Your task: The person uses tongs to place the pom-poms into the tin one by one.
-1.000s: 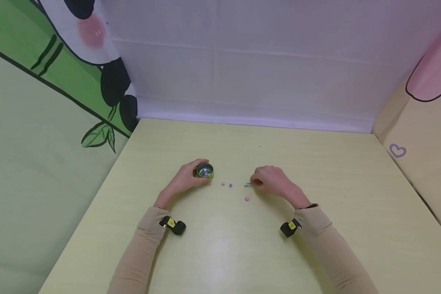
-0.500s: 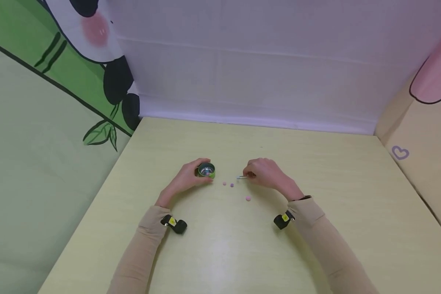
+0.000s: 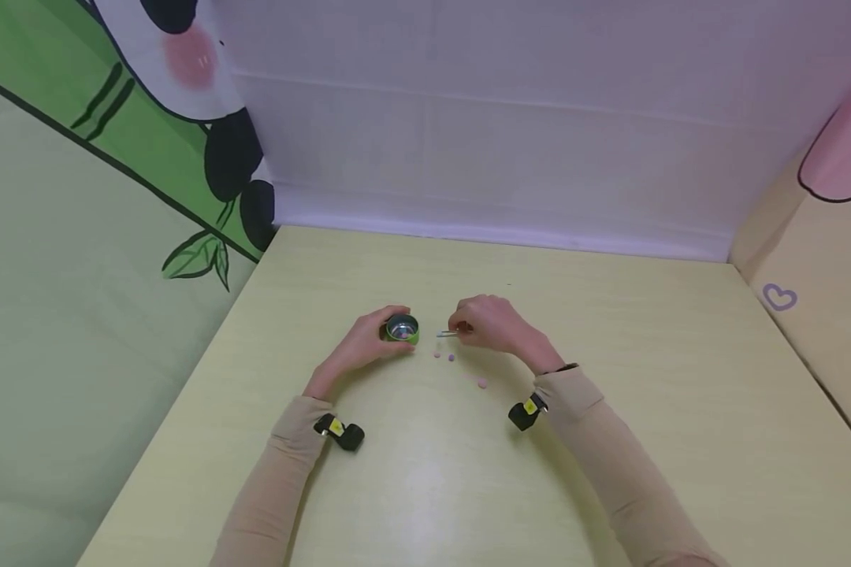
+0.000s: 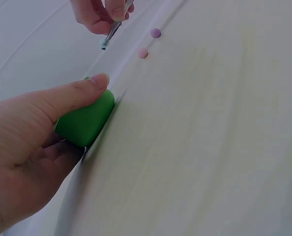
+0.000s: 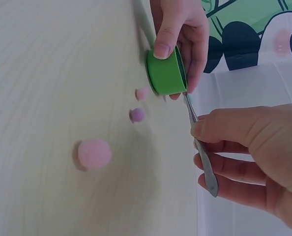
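My left hand (image 3: 358, 344) holds a small round green tin (image 4: 89, 120) upright on the table, thumb on the near side and fingers on the far side. Its inside is silvery, with something small and pinkish at the bottom in the head view. My right hand (image 3: 492, 323) pinches metal tweezers (image 5: 205, 164) between thumb and fingers. At their tips is a tiny pale blue-green ball (image 4: 104, 44), raised just right of the tin. Near the tin lie a small pink pompom (image 5: 141, 93) and a purple pompom (image 5: 137, 114). A larger pink pompom (image 5: 94, 153) lies nearer me.
The pale wood-look table (image 3: 411, 472) ends at a lilac cloth backdrop (image 3: 496, 157) behind. Printed cloth panels stand to the left and right. A small black camera (image 3: 340, 433) sits on each wrist, over the beige sleeves.
My right hand has lifted the tweezers with the pale ball off the table and moved left toward the tin. The left hand and tin stay put; the view has shifted slightly.
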`<state>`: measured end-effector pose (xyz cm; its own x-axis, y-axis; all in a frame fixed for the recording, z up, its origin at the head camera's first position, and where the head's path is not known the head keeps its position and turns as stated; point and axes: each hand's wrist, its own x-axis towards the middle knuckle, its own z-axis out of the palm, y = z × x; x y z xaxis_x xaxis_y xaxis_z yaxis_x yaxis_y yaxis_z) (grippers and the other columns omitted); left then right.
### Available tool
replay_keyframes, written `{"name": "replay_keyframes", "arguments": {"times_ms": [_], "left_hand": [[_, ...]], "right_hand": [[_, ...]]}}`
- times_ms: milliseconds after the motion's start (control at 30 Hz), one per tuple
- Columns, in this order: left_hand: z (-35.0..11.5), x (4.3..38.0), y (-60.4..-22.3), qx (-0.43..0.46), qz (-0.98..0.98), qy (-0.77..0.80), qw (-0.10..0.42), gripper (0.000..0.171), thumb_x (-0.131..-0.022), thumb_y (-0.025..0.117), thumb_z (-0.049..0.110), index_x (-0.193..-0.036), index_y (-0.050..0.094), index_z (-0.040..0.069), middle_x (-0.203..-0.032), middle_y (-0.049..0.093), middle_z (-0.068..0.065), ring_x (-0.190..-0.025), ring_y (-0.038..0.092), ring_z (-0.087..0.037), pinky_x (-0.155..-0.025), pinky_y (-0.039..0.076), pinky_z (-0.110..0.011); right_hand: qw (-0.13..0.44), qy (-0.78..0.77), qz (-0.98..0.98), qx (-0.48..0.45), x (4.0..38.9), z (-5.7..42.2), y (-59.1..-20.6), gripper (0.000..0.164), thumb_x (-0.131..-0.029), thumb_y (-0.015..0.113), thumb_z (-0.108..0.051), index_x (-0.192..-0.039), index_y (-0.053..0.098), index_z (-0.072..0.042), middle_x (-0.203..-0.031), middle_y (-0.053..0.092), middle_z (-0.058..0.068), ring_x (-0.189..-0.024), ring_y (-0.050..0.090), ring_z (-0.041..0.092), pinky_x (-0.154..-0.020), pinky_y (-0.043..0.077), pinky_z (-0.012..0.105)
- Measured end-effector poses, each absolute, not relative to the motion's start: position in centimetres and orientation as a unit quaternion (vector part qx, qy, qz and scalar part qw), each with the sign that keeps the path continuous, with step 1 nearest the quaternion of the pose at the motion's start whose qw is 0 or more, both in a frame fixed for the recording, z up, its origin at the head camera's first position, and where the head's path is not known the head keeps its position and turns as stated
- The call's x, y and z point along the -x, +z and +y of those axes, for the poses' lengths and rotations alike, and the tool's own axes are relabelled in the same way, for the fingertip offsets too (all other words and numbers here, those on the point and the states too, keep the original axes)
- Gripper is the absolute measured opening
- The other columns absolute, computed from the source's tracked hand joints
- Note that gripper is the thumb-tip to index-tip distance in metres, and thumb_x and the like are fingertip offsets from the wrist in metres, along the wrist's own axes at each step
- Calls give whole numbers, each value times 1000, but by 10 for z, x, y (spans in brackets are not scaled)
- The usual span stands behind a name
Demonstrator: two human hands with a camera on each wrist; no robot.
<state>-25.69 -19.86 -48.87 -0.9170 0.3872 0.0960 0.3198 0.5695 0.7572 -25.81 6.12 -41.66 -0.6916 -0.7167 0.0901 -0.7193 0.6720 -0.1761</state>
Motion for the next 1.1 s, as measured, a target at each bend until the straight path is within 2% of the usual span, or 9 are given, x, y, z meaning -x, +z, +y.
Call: {"name": "replay_keyframes", "arguments": {"times_ms": [267,500,1100], "left_hand": [[-195,260,-487,-195,886,419,43,75,-78,85,27,-142,50,9,-139,59,-16,-128,56,-34,-110,45,-49],[-190,263,-486,-189,885,423,39,74,-79,85,27,-142,51,8,-138,59,-16,-127,57,-33,-110,45,-48],[-182,262,-483,-186,883,428,40,73,-79,84,27,-142,50,9,-139,59,-15,-129,56,-33,-111,45,-49]], "right_hand": [[15,88,-907,-411,271,47,-410,14,-88,67,-8,-94,78,-13,-83,69,-1,-69,54,11,-54,38,18],[11,85,-901,-425,282,38,-404,16,-88,66,-7,-96,78,-13,-88,72,1,-73,58,12,-58,44,21],[-10,82,-901,-426,289,32,-408,18,-86,65,-5,-96,77,-13,-86,69,1,-72,54,11,-59,40,21]]}}
